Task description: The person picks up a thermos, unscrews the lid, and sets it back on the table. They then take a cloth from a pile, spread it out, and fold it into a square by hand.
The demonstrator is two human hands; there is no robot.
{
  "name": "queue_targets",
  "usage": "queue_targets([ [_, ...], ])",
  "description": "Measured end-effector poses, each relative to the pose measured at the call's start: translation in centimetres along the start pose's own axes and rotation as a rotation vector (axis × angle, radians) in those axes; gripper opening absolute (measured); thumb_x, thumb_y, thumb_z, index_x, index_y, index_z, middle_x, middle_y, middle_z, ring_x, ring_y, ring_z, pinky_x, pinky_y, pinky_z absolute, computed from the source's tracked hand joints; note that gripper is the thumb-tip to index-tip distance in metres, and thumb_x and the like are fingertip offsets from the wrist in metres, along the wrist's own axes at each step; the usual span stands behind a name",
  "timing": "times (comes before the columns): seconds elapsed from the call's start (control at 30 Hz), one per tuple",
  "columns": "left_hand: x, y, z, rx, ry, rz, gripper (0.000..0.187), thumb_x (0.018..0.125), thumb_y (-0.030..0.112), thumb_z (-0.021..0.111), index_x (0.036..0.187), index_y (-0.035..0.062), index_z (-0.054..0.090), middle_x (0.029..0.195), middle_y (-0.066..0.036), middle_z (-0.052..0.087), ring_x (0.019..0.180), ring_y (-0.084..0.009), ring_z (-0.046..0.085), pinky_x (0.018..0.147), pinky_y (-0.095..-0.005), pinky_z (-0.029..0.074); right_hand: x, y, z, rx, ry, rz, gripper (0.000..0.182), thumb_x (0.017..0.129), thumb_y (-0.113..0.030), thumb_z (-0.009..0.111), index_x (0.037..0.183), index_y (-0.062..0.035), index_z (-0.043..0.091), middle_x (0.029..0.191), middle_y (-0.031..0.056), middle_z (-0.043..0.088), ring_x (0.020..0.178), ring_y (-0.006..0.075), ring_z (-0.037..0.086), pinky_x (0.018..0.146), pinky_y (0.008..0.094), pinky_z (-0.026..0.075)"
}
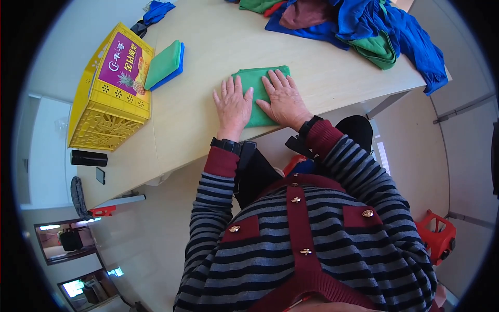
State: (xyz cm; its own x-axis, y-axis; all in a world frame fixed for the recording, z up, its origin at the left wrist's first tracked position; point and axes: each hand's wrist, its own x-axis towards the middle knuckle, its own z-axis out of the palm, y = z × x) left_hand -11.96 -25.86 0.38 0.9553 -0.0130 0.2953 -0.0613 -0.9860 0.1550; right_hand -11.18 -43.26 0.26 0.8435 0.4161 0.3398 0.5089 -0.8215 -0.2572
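A folded green cloth (260, 118) lies flat near the front edge of the table. My left hand (233, 106) rests palm down on its left side, fingers stretched out. On its right side my right hand (287, 101) lies flat too, fingers spread. Both hands hide part of the cloth. To the left, another folded green cloth (163, 63) sits on top of a folded blue cloth (171, 78), and this pair leans close against the yellow crate.
The yellow plastic crate (112, 117) with a purple label stands at the table's left. A loose heap of blue, green and maroon cloths (364, 26) covers the far right, overhanging the edge. A black cylinder (89, 158) and a phone (100, 176) lie left. A red stool (439, 236) stands right.
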Motion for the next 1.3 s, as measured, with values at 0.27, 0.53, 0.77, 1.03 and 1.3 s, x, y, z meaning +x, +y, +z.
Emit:
queue_targets([
  [0.27,-2.0,0.8,0.1,-0.108,-0.046,0.201,0.060,0.105,0.049,0.038,0.149,0.0093,0.045,0.156,-0.015,0.041,0.147,-0.0317,0.032,0.119,-0.0523,0.022,0.0,0.4,0.6,-0.032,0.015,-0.025,0.068,0.098,-0.050,0.049,0.147,-0.0031,0.045,0.155,0.0219,0.038,0.147,0.0389,0.031,0.120,0.0520,0.024],
  [0.53,-1.2,-0.4,0.9,-0.124,-0.001,0.145,0.059,0.105,0.048,0.039,0.149,0.0105,0.045,0.158,-0.014,0.038,0.147,-0.0319,0.032,0.118,-0.0523,0.024,-0.1,0.1,0.2,0.001,0.012,-0.009,0.069,0.098,-0.051,0.048,0.146,-0.0016,0.046,0.155,0.0212,0.039,0.147,0.0378,0.030,0.121,0.0515,0.022],
  [0.77,-0.9,0.0,-0.5,-0.023,-0.042,0.072,0.060,0.104,0.047,0.041,0.149,0.0074,0.045,0.159,-0.014,0.036,0.147,-0.0324,0.032,0.118,-0.0537,0.024,-0.2,0.0,0.3,-0.013,0.005,-0.001,0.069,0.098,-0.052,0.046,0.147,-0.0026,0.045,0.156,0.0206,0.039,0.148,0.0374,0.030,0.121,0.0517,0.022],
  [1.03,1.7,2.1,0.8,-0.238,-0.133,0.266,0.064,0.105,0.052,0.036,0.151,0.0079,0.041,0.160,-0.013,0.035,0.149,-0.0303,0.030,0.121,-0.0516,0.020,-0.2,0.3,0.8,0.029,0.051,-0.001,0.065,0.099,-0.047,0.047,0.147,-0.0034,0.045,0.155,0.0215,0.039,0.147,0.0386,0.031,0.120,0.0529,0.024],
  [1.3,1.8,0.1,1.7,-0.120,-0.057,0.231,0.070,0.103,0.057,0.037,0.151,0.0061,0.041,0.161,-0.013,0.034,0.150,-0.0306,0.027,0.121,-0.0523,0.019,-0.1,0.3,0.3,0.009,0.008,0.006,0.064,0.098,-0.046,0.047,0.147,-0.0037,0.045,0.155,0.0210,0.038,0.147,0.0376,0.030,0.120,0.0526,0.023],
])
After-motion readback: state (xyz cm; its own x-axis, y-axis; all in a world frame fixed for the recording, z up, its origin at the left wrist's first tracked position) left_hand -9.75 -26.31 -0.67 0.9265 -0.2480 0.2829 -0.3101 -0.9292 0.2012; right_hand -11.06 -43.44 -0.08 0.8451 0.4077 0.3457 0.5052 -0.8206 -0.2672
